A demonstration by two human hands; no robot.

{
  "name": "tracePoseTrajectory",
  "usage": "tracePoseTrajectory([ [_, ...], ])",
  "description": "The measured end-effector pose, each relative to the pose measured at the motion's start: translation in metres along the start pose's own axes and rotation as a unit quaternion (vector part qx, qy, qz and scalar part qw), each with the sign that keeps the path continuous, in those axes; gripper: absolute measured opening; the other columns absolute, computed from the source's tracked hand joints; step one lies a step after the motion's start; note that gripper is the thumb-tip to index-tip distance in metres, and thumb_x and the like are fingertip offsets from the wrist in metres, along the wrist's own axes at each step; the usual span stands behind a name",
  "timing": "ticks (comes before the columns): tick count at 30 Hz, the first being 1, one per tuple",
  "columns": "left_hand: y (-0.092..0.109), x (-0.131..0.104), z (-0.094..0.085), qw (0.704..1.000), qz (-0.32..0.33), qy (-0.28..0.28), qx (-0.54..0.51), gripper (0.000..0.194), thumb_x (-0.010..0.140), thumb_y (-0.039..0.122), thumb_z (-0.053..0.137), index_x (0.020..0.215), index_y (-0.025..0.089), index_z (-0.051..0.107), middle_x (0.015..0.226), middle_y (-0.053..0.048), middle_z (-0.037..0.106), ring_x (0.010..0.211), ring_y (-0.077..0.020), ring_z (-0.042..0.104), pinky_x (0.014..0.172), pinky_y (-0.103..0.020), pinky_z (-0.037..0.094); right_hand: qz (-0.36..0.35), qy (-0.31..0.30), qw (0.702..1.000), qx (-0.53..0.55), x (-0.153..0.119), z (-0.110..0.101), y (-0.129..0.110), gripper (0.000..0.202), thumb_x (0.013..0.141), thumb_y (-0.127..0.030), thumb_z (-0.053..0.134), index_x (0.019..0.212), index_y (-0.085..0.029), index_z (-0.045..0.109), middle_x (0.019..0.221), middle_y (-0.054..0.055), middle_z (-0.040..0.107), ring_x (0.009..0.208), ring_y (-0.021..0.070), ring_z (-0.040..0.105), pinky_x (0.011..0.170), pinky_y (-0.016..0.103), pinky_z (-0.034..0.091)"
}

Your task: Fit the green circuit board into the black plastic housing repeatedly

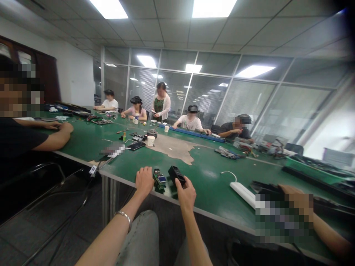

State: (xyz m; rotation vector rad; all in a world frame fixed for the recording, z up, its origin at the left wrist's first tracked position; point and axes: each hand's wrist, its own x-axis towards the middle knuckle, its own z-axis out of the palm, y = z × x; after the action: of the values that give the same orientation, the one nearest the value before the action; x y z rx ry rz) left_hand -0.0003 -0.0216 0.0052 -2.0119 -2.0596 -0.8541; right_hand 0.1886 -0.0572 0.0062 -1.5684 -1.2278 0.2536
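Head cam: right hand has a black case gripped, long axis slanting far-left to near-right; left hand kinda curled beside the circuit board, can't tell if holding anything.

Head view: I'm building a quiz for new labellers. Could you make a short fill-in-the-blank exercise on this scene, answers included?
1. The right hand holds a box whose colour is ____.
2. Between the left hand and the box lies a ____.
3. The bracelet is worn on the wearer's ____ arm.
4. The table top is coloured ____.

Missing words: black; circuit board; left; green.
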Motion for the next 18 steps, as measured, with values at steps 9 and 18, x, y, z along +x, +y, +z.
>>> tracePoseTrajectory([
  [9, 0.0, 0.001, -0.001, 1.0, -0.006, -0.008, 0.01, 0.035, 0.091, 0.014, 0.04, 0.122, 0.023, 0.053, 0.116, -0.009, 0.06, 0.109, -0.0253, 0.05, 0.089, -0.038, 0.039, -0.031, -0.048, 0.99, 0.132, -0.02, 0.019, -0.051, 0.057, 0.076, -0.048, 0.062, 0.121, -0.013, 0.062, 0.111, 0.012, 0.069, 0.096, 0.0228, 0.067, 0.085, 0.031, 0.05],
  [18, 0.0, 0.001, -0.003, 1.0, -0.021, -0.013, 0.003, 0.032, 0.094, 0.018, 0.038, 0.123, 0.023, 0.051, 0.117, -0.008, 0.06, 0.109, -0.0237, 0.05, 0.089, -0.036, 0.038, -0.127, -0.06, 0.988, -0.063, -0.03, 0.031, -0.063, 0.055, 0.08, -0.039, 0.058, 0.126, -0.009, 0.057, 0.118, 0.017, 0.065, 0.108, 0.0278, 0.061, 0.094, 0.037, 0.045],
])
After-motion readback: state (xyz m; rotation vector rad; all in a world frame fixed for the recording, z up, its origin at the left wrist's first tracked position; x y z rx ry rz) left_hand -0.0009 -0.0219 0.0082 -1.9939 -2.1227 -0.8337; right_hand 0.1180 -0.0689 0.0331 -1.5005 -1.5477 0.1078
